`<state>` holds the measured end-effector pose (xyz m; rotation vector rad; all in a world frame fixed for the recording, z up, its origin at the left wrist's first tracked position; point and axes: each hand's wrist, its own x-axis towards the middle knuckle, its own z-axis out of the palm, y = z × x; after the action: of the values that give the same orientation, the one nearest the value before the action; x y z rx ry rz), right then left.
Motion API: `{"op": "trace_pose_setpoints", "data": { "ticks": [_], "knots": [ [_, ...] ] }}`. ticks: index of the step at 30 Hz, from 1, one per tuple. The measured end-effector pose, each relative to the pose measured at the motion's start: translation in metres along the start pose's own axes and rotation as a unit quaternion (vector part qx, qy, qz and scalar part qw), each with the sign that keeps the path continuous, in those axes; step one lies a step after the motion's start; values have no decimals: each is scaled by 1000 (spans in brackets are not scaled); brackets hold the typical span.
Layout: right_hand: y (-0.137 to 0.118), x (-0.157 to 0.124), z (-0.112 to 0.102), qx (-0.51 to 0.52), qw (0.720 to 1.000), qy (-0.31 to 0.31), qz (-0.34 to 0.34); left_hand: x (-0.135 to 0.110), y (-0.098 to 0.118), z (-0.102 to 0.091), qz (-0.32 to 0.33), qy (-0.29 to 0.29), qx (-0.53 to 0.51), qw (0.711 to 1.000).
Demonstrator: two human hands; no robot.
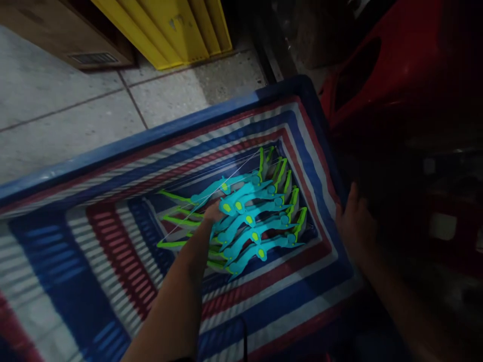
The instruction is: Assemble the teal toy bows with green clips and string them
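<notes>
A large woven bag [264,100] with blue, red and white stripes stands open below me. At its bottom lie several cyan and green toy bows [256,221], stacked side by side with thin strings. My left hand [212,212] reaches deep into the bag and looks closed on the grip of the topmost bow, its fingers mostly hidden by the toys. My right hand [356,226] holds the bag's right rim [332,166], thumb pointing up and fingers wrapped over the edge.
A grey tiled floor [56,100] lies beyond the bag. A yellow ribbed panel [169,30] and a brown cardboard box [68,35] stand at the back. Red plastic objects [396,65] sit in the dark on the right.
</notes>
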<state>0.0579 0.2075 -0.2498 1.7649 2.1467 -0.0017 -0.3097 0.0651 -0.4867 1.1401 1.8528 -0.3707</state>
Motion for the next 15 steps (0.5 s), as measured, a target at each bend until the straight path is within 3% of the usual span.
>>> {"op": "trace_pose_setpoints", "data": {
  "ticks": [7, 10, 15],
  "knots": [
    [-3, 1, -3, 9, 1000, -10, 18, 7, 7, 15, -41, -18, 6, 999],
    [-4, 0, -4, 12, 1000, -2, 11, 4, 6, 4, -45, 17, 20, 999],
    [-5, 1, -6, 8, 1000, -19, 22, 15, 7, -32, -57, 88, 34, 994]
  ]
}}
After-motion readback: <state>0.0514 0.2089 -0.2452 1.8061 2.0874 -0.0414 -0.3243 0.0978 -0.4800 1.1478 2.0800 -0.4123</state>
